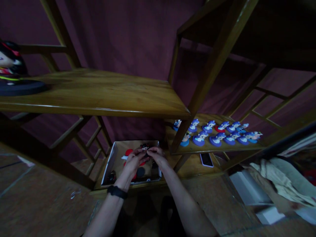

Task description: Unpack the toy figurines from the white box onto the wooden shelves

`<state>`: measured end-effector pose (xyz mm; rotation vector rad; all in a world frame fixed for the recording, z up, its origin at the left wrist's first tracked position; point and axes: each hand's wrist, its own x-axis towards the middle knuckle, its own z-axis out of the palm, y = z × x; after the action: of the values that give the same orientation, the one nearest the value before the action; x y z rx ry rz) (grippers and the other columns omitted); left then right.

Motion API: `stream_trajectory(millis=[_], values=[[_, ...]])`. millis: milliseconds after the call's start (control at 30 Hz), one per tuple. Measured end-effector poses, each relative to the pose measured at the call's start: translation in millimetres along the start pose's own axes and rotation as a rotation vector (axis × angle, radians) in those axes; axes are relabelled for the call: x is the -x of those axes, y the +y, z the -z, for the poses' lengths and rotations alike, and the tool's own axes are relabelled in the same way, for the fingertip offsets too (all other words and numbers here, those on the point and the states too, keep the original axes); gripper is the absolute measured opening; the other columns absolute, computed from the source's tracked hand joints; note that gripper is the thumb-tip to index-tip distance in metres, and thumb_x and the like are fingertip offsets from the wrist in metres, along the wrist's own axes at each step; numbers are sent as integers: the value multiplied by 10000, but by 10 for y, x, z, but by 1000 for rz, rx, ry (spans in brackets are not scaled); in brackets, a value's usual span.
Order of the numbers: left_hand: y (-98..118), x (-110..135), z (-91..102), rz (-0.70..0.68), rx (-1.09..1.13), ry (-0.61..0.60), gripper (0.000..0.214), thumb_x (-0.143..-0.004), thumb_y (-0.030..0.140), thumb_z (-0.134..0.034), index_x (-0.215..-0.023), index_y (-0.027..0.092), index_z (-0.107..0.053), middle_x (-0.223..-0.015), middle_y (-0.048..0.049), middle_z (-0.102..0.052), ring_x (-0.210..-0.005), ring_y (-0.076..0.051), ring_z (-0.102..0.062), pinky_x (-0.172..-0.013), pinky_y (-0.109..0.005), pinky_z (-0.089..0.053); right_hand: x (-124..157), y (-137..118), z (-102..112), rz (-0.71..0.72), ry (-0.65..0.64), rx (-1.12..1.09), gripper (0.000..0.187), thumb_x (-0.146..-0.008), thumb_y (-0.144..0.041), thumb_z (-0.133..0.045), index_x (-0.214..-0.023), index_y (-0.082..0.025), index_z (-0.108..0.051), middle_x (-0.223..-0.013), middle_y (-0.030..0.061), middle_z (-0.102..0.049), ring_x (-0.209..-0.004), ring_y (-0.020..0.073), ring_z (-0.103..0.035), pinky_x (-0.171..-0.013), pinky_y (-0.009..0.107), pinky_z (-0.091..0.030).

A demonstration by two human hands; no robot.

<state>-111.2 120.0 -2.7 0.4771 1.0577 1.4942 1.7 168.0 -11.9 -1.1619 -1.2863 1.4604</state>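
Both my hands reach down into an open cardboard box (112,158) on the lowest shelf. My left hand (133,162), with a black watch on the wrist, and my right hand (156,157) are closed together on a small black-haired figurine (144,146) held between them over the box. Red and white figurine parts (127,153) and a dark figurine (111,177) lie inside the box under my hands.
Rows of several small blue-based figurines (217,133) stand on the low right shelf. A phone (206,159) lies below them. A large doll on a dark base (12,70) stands on the wide upper shelf (98,93). Cloth and white boxes (266,187) lie at the right.
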Motion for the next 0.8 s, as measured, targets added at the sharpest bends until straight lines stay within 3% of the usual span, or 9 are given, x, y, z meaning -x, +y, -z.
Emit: stream_trajectory(millis=[367, 600, 800], values=[[-21, -66, -20, 101, 92, 88, 111, -686, 16, -634, -722, 120, -630, -739, -52, -668, -645, -136, -647, -614, -258, -567, -16, -34, 28, -3, -8, 11, 154, -592, -314, -652, -684, -191, -649, -674, 0, -632, -649, 147, -578, -606, 266, -467], [-85, -128, 35, 103, 156, 59, 160, -695, -26, -598, -743, 123, -633, -737, -41, -661, -644, -133, -646, -630, -283, -572, -6, -81, 25, 59, -22, 47, 123, -593, -274, -626, -678, -186, -621, -705, -1, -606, -700, 149, -554, -667, 272, -452], [-84, -131, 57, 105, 165, 17, 150, -687, -1, -625, -768, 124, -640, -775, -53, -671, -689, -141, -652, -691, -298, -565, 14, -122, 8, 54, 10, 65, 101, -634, -287, -581, -669, -195, -604, -680, -11, -576, -679, 142, -524, -617, 247, -426]])
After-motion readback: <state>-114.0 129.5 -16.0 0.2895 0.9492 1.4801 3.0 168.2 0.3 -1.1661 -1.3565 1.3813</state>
